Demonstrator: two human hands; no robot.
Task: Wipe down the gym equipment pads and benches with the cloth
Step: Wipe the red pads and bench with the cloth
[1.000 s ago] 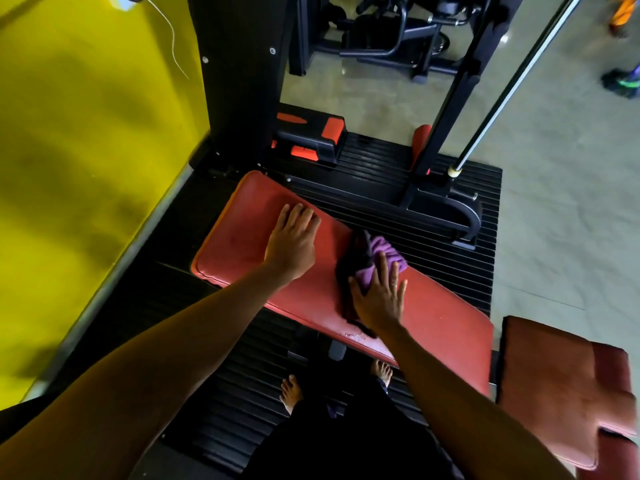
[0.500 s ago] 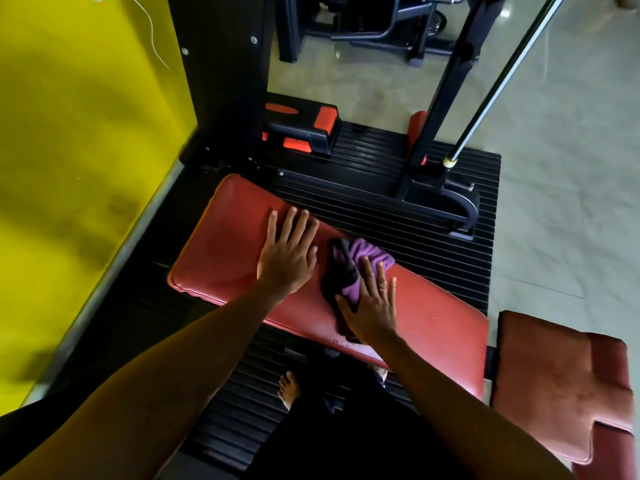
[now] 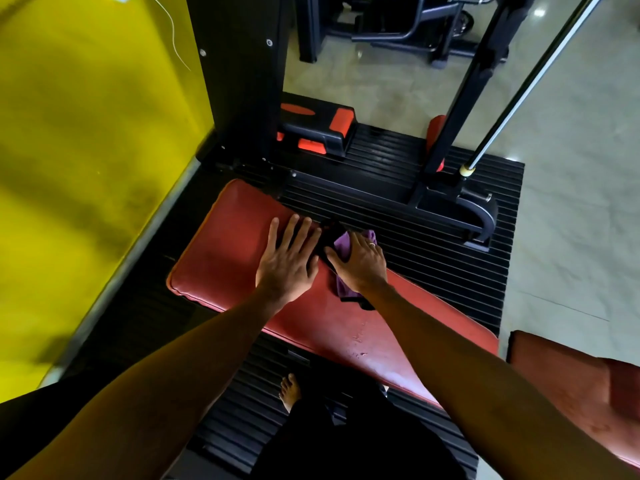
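My right hand (image 3: 360, 265) presses the purple cloth (image 3: 343, 244) onto the red pad (image 3: 228, 258), fingers bent down over the bunched fabric and gripping it at the pad's far edge. One corner of the cloth trails out below my wrist. My left hand (image 3: 287, 261) lies flat on the pad just beside it, fingers straight and spread, holding nothing and only bracing me.

I'd say I am partway along this pad, with the stretch toward the yellow wall (image 3: 86, 168) not yet covered, and the second red pad (image 3: 561, 375) to my right waiting.

The main risk is the edge. The cloth sits so close to the far side that a hard push could send it off onto the black ribbed mat (image 3: 415, 244), where it would pick up grit and smear it back on. My left hand also blocks the way, so sweeping toward the wall means lifting it first or running into it. I am leaning my weight forward on that flat palm, and a damp, slick surface could let it slide. The scuffed patch near the front edge might snag the trailing corner.
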